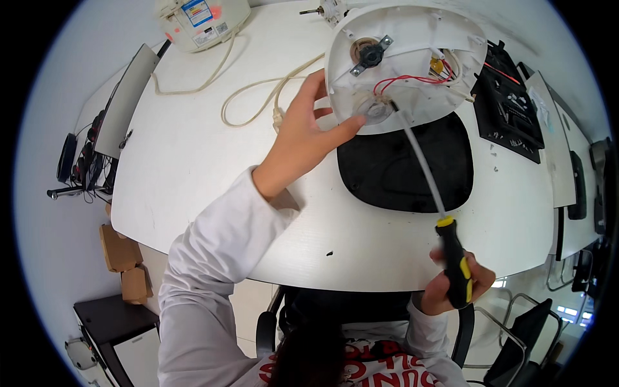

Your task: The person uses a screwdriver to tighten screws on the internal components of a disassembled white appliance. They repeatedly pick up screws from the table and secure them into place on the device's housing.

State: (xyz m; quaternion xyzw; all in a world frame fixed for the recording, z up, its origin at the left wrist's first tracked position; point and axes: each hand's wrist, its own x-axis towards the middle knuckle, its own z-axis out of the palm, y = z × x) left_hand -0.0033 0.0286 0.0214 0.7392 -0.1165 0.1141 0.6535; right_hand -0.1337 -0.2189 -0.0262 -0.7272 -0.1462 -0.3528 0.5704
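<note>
A white appliance base (pixel 412 39) stands tilted on the white table (pixel 193 168), its open underside facing me with red and white wires and a metal bracket inside. My left hand (pixel 303 132) presses its thumb and fingers against the lower left rim of the base. My right hand (pixel 454 284) grips the black and yellow handle of a long screwdriver (pixel 451 251). Its shaft runs up to a round fitting (pixel 374 106) at the base's lower edge.
A black oval mat (pixel 406 161) lies under the base. A black tool tray (pixel 506 106) with bits sits at the right. A cream power cord (pixel 258 90) loops at the back, leading to another white appliance (pixel 200 22). Cardboard boxes (pixel 122 258) lie on the floor left.
</note>
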